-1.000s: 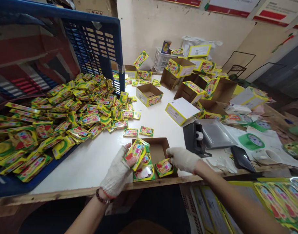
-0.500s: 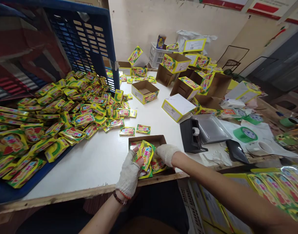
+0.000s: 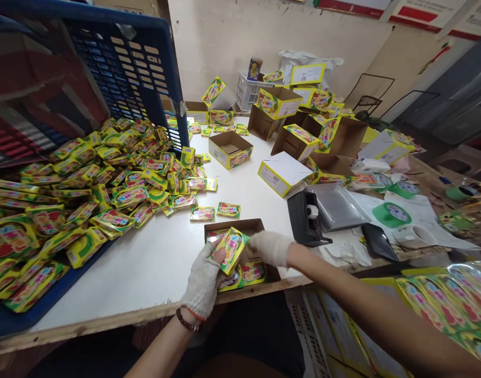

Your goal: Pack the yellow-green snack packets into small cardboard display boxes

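My left hand (image 3: 204, 275), in a white knitted work glove with bare fingertips, is closed on a small yellow-green printed box (image 3: 231, 251). It holds this box tilted above an open brown cardboard carton (image 3: 253, 226) at the table's front edge. Inside the carton lie more of the same small boxes (image 3: 253, 273). My right hand (image 3: 269, 248), gloved too, is over the carton's right side, close to the held box's right edge. Motion blurs its fingers, and whether they grip anything is unclear. Two loose small boxes (image 3: 228, 210) lie just beyond the carton.
On the left, a blue plastic crate (image 3: 176, 63) lies on its side with a large heap of small boxes (image 3: 130, 195) spilling out. Open display cartons (image 3: 230, 149) stand at the back. A black tape dispenser (image 3: 301, 218) and green tape roll (image 3: 392, 214) are on the right.
The box in my left hand has shifted slightly left and tipped a little. My right hand has drawn up out of the carton, uncovering a small box inside. The whole view has shifted slightly.
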Available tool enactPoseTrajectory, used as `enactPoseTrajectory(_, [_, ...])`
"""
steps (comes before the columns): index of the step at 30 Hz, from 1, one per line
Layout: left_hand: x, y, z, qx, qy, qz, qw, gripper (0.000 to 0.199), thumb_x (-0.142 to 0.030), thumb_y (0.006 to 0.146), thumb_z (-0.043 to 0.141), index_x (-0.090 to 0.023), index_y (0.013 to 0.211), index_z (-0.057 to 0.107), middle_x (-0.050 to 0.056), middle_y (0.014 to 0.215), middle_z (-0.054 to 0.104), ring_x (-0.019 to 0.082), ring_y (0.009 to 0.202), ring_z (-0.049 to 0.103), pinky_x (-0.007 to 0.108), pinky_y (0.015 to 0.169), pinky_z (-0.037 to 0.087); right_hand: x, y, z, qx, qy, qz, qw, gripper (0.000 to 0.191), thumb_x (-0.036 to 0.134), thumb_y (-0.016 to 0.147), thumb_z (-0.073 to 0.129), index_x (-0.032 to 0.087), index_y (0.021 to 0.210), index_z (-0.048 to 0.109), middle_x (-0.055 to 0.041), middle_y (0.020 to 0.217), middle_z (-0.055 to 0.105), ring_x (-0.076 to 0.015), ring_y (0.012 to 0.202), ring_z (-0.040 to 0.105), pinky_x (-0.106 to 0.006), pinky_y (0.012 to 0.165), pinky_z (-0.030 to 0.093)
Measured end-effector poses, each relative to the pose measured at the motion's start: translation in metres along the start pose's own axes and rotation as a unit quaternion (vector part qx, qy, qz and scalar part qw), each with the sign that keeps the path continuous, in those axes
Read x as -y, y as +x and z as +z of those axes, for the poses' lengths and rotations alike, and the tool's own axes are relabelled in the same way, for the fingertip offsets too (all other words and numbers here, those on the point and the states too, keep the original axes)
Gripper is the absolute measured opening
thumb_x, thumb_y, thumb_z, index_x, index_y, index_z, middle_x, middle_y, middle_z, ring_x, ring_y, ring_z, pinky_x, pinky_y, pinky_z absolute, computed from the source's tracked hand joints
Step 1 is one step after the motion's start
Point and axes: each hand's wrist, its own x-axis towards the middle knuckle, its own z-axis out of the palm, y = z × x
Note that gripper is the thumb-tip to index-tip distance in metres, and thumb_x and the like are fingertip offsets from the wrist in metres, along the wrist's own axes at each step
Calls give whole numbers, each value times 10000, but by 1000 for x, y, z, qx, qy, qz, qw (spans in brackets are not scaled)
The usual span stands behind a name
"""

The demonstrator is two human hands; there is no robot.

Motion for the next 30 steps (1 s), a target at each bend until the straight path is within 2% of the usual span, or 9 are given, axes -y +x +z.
enactPoseTrajectory(3, [-4, 4, -1, 21, 85, 18, 996, 560, -495, 717, 731, -207, 1183, 614, 51, 960, 700, 156, 694, 656, 242, 549, 539, -15, -9, -25, -57, 130, 4, 990, 300, 219, 928, 460, 147, 1170, 621, -54, 835, 703, -143, 670, 641, -249, 650, 482])
enactPoseTrajectory(5, [-9, 5, 1, 28, 146, 34, 988, 559, -491, 703, 743, -184, 1160, 647, 56, 921, 708, 174, 717, 660, 255, 585, 543, -18, -9, -32, -35, 229, -10, 973, 363, 250, 938, 434, 152, 1267, 554, -17, 801, 673, -113, 594, 594, -229, 586, 471])
enactPoseTrajectory(10, [-13, 3, 3, 85, 181, 14, 980, 730, -405, 579, 835, -132, 1218, 611, 88, 980, 719, 224, 845, 676, 291, 698, 555, -19, -1, -24, 75, 297, 25, 952, 173, 159, 824, 492, 152, 882, 655, 53, 562, 532, -85, 479, 524, -189, 492, 420])
enactPoseTrajectory(13, [-7, 3, -2, 75, 189, 19, 979, 752, -312, 530, 857, -135, 1217, 609, 81, 1007, 715, 200, 823, 669, 275, 692, 547, -20, -2, -14, 90, 343, 20, 935, 152, 194, 803, 539, 157, 911, 639, 55, 594, 543, -80, 475, 516, -183, 468, 412])
enactPoseTrajectory(16, [-3, 4, -5, 42, 192, 5, 981, 721, -332, 563, 840, -135, 1216, 606, 14, 781, 689, 136, 602, 607, 243, 535, 499, -19, -6, -6, 66, 295, 1, 953, 265, 243, 731, 676, 161, 982, 651, 28, 725, 594, -88, 564, 532, -186, 504, 416])
enactPoseTrajectory(19, [-4, 4, -4, 24, 147, 1, 989, 739, -355, 541, 861, -156, 1205, 603, -12, 752, 661, 114, 561, 581, 235, 504, 495, -14, -8, 1, 17, 252, 8, 968, 286, 205, 674, 723, 160, 948, 657, -8, 856, 621, -123, 723, 567, -201, 591, 443])
enactPoseTrajectory(24, [-6, 12, -8, -29, 76, 10, 997, 475, -425, 593, 799, -155, 962, 671, -31, 632, 590, 103, 534, 559, 225, 495, 493, -26, -10, -2, 63, 367, 75, 925, 290, 201, 721, 655, 159, 1001, 593, 20, 774, 580, -88, 544, 520, -206, 479, 446])
enactPoseTrajectory(28, [-10, 18, -19, -97, 157, 96, 978, 329, -374, 659, 714, -164, 908, 664, -11, 713, 625, 117, 623, 586, 244, 595, 515, -42, -9, -24, 16, 278, 114, 954, 204, 203, 779, 606, 149, 976, 597, -7, 776, 619, -89, 534, 539, -200, 479, 436])
enactPoseTrajectory(30, [-10, 18, -20, -80, 275, 195, 938, 265, -343, 750, 630, -181, 958, 653, 10, 806, 639, 149, 724, 609, 280, 671, 522, -43, -7, -32, 9, 169, 134, 976, 182, 201, 788, 615, 150, 962, 616, -38, 846, 658, -101, 593, 573, -199, 512, 428])
